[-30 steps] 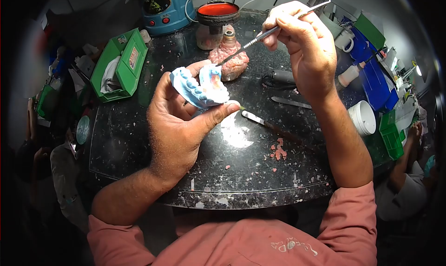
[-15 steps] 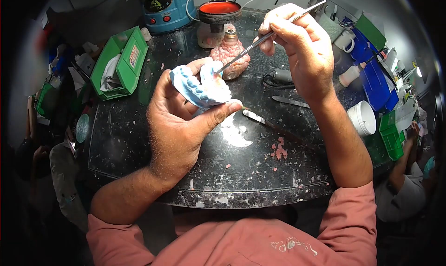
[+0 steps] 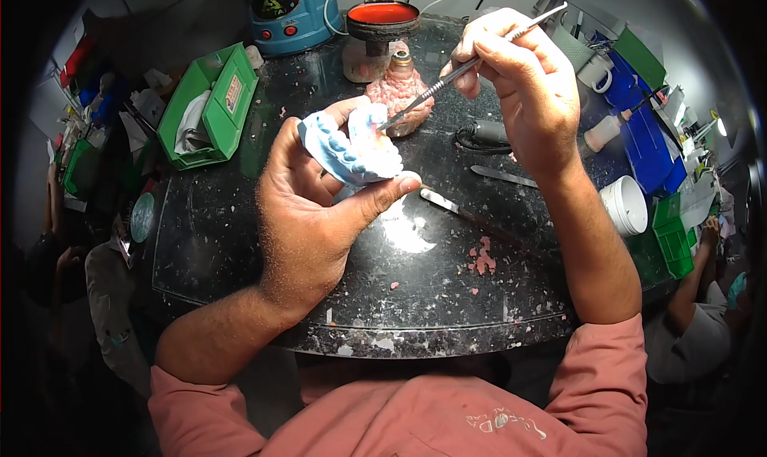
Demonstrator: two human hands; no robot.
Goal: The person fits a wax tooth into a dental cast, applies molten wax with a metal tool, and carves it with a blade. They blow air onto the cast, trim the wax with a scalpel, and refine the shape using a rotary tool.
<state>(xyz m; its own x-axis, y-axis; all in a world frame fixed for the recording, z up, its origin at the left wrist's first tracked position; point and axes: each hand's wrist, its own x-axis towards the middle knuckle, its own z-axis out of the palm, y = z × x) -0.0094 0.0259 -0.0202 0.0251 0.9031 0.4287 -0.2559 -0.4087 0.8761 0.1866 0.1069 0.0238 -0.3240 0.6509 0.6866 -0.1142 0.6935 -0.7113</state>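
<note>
A light blue dental cast (image 3: 339, 153) is gripped between the thumb and fingers of my left hand (image 3: 307, 205), raised above the dark bench. My right hand (image 3: 523, 81) pinches a thin metal carving tool (image 3: 455, 72) with a knurled shaft. The tool's tip touches the pale pinkish inner part of the cast. Behind the cast stands a burner coated in lumpy pink wax (image 3: 399, 97). A knife with a dark handle (image 3: 439, 200) lies on the bench under the cast, and a metal blade (image 3: 503, 176) lies to its right.
Red wax fills a round black pan (image 3: 383, 17) at the back, beside a blue device (image 3: 300, 17). Green bin (image 3: 229, 109) at left; white tub (image 3: 623, 204), blue bin (image 3: 651, 149) and green bin (image 3: 673, 237) at right. Pink scraps (image 3: 482, 257) dot the bench (image 3: 359, 297). Other people sit at both sides.
Both hands, the cast and the tool appear slightly further right, as do the bench items, so the view has shifted a little. Both holds are the same.
</note>
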